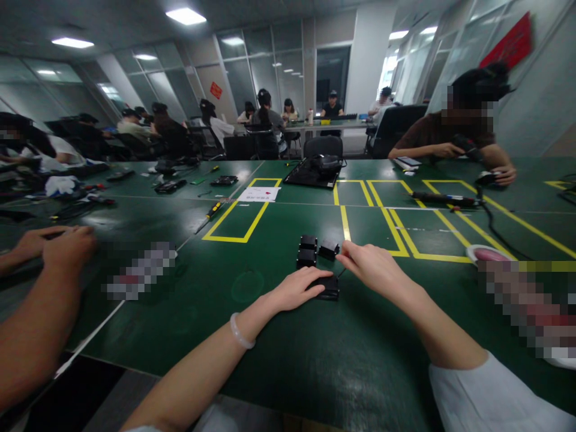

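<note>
On the green table, my left hand (299,289) rests its fingertips on a flat black block (330,289). A thin dark tool (342,273) slants from the block's upper right edge up to my right hand (366,264), whose fingers are pinched round its upper end. Just beyond my left hand, two black blocks stand one behind the other, the nearer block (306,258) and the farther block (308,242). Another black block (329,248) lies to their right, close to my right fingertips. The tool's tip is too small to make out.
A screwdriver (214,210) and white paper (258,194) lie ahead left, near yellow tape outlines (225,240). A black tray (312,174) holds dark gear. Another person's hands (67,243) are at the left; a person (468,120) holds a tool across the table at right.
</note>
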Tool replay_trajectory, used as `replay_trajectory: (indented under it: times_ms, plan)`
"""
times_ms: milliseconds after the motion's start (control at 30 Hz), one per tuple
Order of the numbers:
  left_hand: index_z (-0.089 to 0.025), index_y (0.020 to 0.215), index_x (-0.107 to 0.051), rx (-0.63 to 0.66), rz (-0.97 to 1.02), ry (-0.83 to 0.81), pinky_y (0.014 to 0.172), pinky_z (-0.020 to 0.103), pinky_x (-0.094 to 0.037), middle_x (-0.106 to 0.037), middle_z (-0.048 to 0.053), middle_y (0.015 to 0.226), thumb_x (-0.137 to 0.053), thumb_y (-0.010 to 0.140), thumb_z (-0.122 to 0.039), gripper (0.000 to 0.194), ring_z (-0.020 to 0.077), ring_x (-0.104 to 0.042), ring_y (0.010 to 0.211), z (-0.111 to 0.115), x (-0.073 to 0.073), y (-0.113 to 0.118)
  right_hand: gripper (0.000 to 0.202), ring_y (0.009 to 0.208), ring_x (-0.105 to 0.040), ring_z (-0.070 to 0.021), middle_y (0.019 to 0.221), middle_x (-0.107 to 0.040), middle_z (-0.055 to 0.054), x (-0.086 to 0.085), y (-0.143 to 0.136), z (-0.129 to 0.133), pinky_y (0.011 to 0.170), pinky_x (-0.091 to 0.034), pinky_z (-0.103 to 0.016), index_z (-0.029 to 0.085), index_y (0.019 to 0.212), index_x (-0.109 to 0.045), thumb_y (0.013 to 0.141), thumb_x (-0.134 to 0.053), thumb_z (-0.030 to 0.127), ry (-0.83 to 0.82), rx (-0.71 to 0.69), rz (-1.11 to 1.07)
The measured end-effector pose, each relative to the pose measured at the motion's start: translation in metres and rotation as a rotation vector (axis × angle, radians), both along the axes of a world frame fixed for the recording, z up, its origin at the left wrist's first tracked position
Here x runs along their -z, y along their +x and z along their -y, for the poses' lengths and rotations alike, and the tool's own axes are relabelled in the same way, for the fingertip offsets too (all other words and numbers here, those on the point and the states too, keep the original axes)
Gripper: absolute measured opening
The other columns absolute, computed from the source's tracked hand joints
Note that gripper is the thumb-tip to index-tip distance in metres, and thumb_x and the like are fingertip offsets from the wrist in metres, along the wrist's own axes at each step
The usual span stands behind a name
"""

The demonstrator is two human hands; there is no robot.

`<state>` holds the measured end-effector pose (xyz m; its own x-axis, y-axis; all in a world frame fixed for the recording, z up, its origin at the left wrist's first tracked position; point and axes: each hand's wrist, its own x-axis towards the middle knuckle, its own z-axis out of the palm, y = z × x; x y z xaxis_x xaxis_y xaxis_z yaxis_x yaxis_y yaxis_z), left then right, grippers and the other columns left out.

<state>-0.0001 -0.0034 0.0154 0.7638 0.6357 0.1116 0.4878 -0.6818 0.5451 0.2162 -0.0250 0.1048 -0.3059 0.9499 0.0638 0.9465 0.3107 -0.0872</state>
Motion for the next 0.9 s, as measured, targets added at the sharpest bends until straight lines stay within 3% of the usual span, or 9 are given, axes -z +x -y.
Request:
replay_trajectory:
  times_ms: [267, 600, 767, 900]
  plan:
    - [-0.028, 0.138, -0.043, -0.003, -0.010, -0.008, 0.100, 0.036, -0.041, -0.056, 0.005, 0.127, -0.038, 0.100, -0.040, 0.040, 0.0212, -0.052, 0.113, -0.0019, -0.0011, -0.0013, 0.025, 0.063, -0.058, -0.0174, 0.072, -0.064, -0.003, 0.0006, 0.0035, -0.0060, 0.052, -0.023, -0.026, 0.021, 0.091, -0.052, 0.097, -0.035, 0.039, 0.004, -0.019, -0.063]
    - [-0.026, 0.137, -0.043, 0.025, 0.006, -0.025, 0.101, 0.035, -0.040, -0.055, 0.004, 0.131, -0.038, 0.100, -0.038, 0.040, 0.0211, -0.051, 0.115, -0.0042, -0.0005, -0.0002, 0.010, 0.063, -0.054, -0.0148, 0.075, -0.062, -0.002, 0.0039, 0.0076, -0.0051, 0.053, -0.025, -0.025, 0.021, 0.095, -0.047, 0.093, -0.040, 0.029, -0.020, -0.101, -0.133]
    - [-0.026, 0.137, -0.043, 0.029, 0.015, -0.021, 0.102, 0.036, -0.039, -0.055, 0.005, 0.130, -0.036, 0.100, -0.040, 0.040, 0.0216, -0.051, 0.115, -0.0055, 0.0014, -0.0007, 0.019, 0.058, -0.053, -0.0151, 0.068, -0.060, -0.001, 0.0047, 0.0022, -0.0058, 0.052, -0.022, -0.025, 0.021, 0.092, -0.049, 0.095, -0.038, 0.036, -0.007, -0.057, -0.080]
    - [-0.026, 0.138, -0.043, 0.034, 0.035, -0.023, 0.101, 0.035, -0.039, -0.056, 0.005, 0.130, -0.036, 0.100, -0.040, 0.040, 0.0211, -0.052, 0.114, -0.0067, 0.0022, -0.0021, 0.015, 0.059, -0.054, -0.0148, 0.069, -0.061, -0.001, 0.0068, 0.0013, -0.0054, 0.052, -0.022, -0.025, 0.021, 0.095, -0.048, 0.095, -0.037, 0.031, 0.000, -0.053, -0.079]
